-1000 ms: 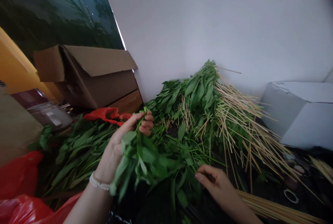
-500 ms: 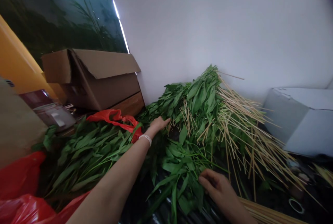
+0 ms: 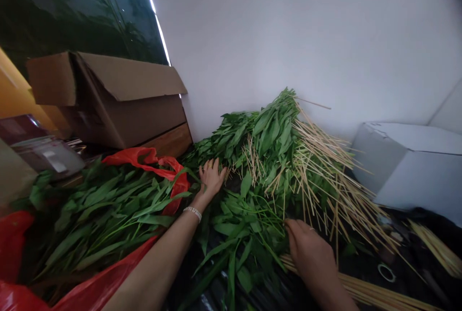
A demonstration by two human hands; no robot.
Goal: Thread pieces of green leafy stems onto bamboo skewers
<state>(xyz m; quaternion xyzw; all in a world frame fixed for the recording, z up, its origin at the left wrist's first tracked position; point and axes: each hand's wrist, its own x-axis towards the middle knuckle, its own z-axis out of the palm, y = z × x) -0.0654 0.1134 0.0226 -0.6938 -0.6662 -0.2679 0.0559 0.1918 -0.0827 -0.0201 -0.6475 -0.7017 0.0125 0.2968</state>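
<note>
My left hand, with a pearl bracelet at the wrist, lies flat with fingers spread on the near edge of a big pile of green leafy stems threaded on bamboo skewers. My right hand rests palm down on loose green leaves in front of the pile, its fingers curled into them; what they grip is hidden. Under its wrist lies a bundle of bare skewers.
A second heap of loose greens lies on a red plastic bag at the left. Behind it stands an open cardboard box. A white box sits at the right, with a tape roll near it. A white wall is behind.
A second ago my left hand held up a bunch of leaves; it has since stretched forward and now lies open on the skewered pile. My right hand slid slightly right and lower.
</note>
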